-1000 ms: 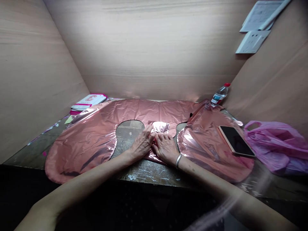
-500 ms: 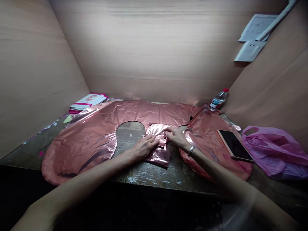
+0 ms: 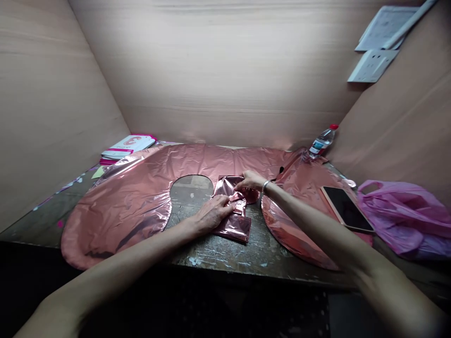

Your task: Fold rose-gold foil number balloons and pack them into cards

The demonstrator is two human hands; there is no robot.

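In the head view, the folded foil [image 3: 233,228] lies on the worn tabletop [image 3: 225,257], slightly toward 6 o'clock of centre. The left hand [image 3: 213,213] rests on it from 9 o'clock, fingers bent; whether it grips, I cannot tell. The right hand [image 3: 252,180] pinches its upper part at 1 o'clock. The large foil sheet [image 3: 116,211] arcs from 9 through 12 to 3 o'clock, beneath a phone [image 3: 347,209].

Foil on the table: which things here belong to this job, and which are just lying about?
Seemingly in use:
- rose-gold foil sheet
- folded foil, with left hand and right hand on it
- printed packets, perhaps

Apparently lying about:
- smartphone
- water bottle
- pink plastic bag
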